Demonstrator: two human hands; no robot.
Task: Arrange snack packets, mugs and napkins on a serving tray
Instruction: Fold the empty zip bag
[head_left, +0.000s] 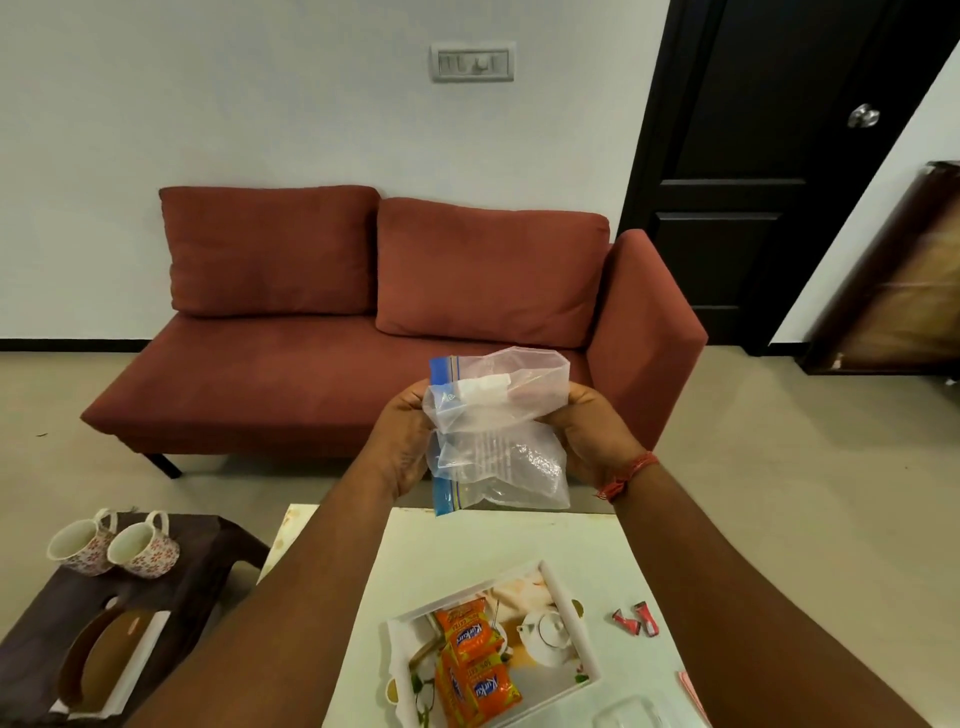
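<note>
Behind the counter (519, 545) I see a red sofa (363, 332). My left hand (402, 441) and right hand (592, 431) grip a clear zip bag (498, 431) above the tray (571, 597) holding orange snack packets (472, 660).

The zip-lock bag (498, 431) is thin, clear, crinkled plastic. Glossy orange foil covers the snack packets (475, 660). The mugs (111, 543) look glazed ceramic, the sofa (363, 332) matt woven cloth, the bench (519, 540) smooth white.
</note>
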